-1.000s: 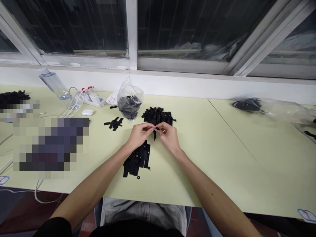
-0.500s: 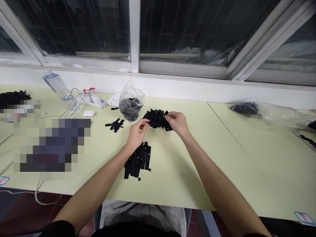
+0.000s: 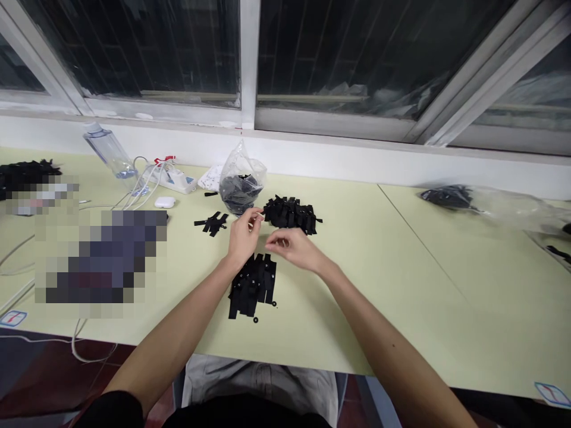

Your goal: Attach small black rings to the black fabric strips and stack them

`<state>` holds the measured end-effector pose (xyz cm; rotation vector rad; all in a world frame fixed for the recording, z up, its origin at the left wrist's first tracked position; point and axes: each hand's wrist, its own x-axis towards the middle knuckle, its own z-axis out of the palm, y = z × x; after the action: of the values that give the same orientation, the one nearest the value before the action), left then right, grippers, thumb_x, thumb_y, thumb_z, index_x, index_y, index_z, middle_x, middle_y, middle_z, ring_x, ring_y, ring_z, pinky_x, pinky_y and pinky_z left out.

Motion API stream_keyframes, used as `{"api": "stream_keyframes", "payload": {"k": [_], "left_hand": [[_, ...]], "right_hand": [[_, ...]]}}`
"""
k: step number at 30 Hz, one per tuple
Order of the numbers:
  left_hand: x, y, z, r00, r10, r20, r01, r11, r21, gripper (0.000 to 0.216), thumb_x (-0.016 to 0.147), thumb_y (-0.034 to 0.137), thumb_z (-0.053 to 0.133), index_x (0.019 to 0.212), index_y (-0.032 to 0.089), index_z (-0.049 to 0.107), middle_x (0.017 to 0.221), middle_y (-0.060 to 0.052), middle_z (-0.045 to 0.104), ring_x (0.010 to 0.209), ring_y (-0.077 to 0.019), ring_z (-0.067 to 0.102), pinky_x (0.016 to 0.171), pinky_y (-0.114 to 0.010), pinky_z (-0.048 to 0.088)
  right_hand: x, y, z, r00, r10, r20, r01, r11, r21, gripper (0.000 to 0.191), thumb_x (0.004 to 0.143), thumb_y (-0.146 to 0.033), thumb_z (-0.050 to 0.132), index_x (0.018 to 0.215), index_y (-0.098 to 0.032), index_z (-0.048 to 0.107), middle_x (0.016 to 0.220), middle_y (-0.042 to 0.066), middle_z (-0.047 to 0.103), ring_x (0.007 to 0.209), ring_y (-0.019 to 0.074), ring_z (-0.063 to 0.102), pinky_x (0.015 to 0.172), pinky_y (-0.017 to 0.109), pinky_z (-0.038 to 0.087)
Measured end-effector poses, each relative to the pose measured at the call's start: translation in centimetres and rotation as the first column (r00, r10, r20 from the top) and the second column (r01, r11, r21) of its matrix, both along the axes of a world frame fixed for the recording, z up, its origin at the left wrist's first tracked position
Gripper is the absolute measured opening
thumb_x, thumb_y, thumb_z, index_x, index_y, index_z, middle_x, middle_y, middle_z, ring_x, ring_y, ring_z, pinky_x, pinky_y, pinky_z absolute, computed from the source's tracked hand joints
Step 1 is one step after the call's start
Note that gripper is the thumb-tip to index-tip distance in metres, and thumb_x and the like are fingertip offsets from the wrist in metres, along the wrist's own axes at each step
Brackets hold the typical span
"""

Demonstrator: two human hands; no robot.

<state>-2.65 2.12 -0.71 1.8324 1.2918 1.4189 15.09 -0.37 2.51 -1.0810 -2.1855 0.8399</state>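
Note:
My left hand [image 3: 244, 236] is curled with its fingertips together at the left end of a heap of black fabric strips [image 3: 292, 215]. Anything between those fingertips is too small to make out. My right hand [image 3: 295, 246] hovers just in front of the heap, fingers bent into a pinch; whether it grips something is hidden. Nearer me lie overlapping black strips with small metal snaps [image 3: 253, 287], partly behind my left hand. Two small black rings, one of them a round ring [image 3: 256, 320], rest beside them. A few loose strips [image 3: 211, 224] lie left of my left hand.
Behind the hands stands a clear plastic bag [image 3: 242, 187] of black pieces. To the left are an earbud case [image 3: 165, 203], a power strip [image 3: 176, 178] with cables and a tilted water bottle [image 3: 111, 153]. Another plastic bag [image 3: 486, 205] lies at the right.
My right hand has drawn back from the heap's right side, toward me and left, close to my left hand. The view has shifted slightly.

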Motion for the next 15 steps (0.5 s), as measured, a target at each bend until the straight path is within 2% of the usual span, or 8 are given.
{"api": "stream_keyframes", "payload": {"k": [2, 5, 8, 15], "left_hand": [[-0.2, 0.1, -0.1, 1.0, 0.025, 0.0, -0.025, 1.0, 0.004, 0.021, 0.096, 0.025, 0.05, 0.113, 0.022, 0.062, 0.096, -0.005, 0.073, 0.086, -0.0168, 0.068, 0.075, -0.028, 0.051], [-0.3, 0.3, -0.1, 0.999, 0.038, 0.004, -0.038, 0.999, 0.006, 0.02, 0.096, 0.027, 0.051, 0.112, 0.022, 0.062, 0.096, -0.005, 0.073, 0.086, -0.0168, 0.068, 0.074, -0.028, 0.051], [-0.3, 0.3, -0.1, 0.999, 0.035, -0.002, -0.035, 0.999, 0.014, 0.02, 0.097, 0.029, 0.05, 0.112, 0.022, 0.062, 0.096, -0.005, 0.073, 0.087, -0.0169, 0.068, 0.074, -0.028, 0.051], [-0.2, 0.2, -0.3, 1.0, -0.005, -0.025, 0.005, 1.0, -0.007, 0.02, 0.097, 0.028, 0.051, 0.112, 0.022, 0.063, 0.096, -0.005, 0.074, 0.087, -0.0172, 0.068, 0.075, -0.028, 0.052]], "right_hand": [[-0.4, -1.3, -1.4, 1.0, 0.027, 0.01, -0.027, 0.999, 0.018, 0.016, 0.09, -0.035, 0.062, 0.094, -0.024, 0.073, 0.089, 0.004, 0.071, 0.081, 0.0202, 0.062, 0.072, 0.033, 0.048], [-0.4, -1.8, -3.0, 0.999, -0.008, 0.048, 0.002, 0.992, 0.126, 0.014, 0.091, -0.031, 0.063, 0.1, -0.025, 0.071, 0.097, 0.006, 0.069, 0.096, 0.023, 0.06, 0.083, 0.038, 0.047], [-0.2, -1.5, -3.7, 0.995, -0.041, 0.091, 0.024, 0.983, 0.182, 0.008, 0.091, -0.026, 0.062, 0.094, -0.023, 0.069, 0.093, 0.006, 0.066, 0.093, 0.0227, 0.058, 0.083, 0.039, 0.045], [-0.1, -1.1, -3.9, 0.998, -0.042, 0.055, 0.034, 0.989, 0.147, 0.01, 0.091, -0.017, 0.061, 0.083, -0.021, 0.065, 0.086, 0.005, 0.065, 0.088, 0.0203, 0.055, 0.078, 0.035, 0.043]]}}
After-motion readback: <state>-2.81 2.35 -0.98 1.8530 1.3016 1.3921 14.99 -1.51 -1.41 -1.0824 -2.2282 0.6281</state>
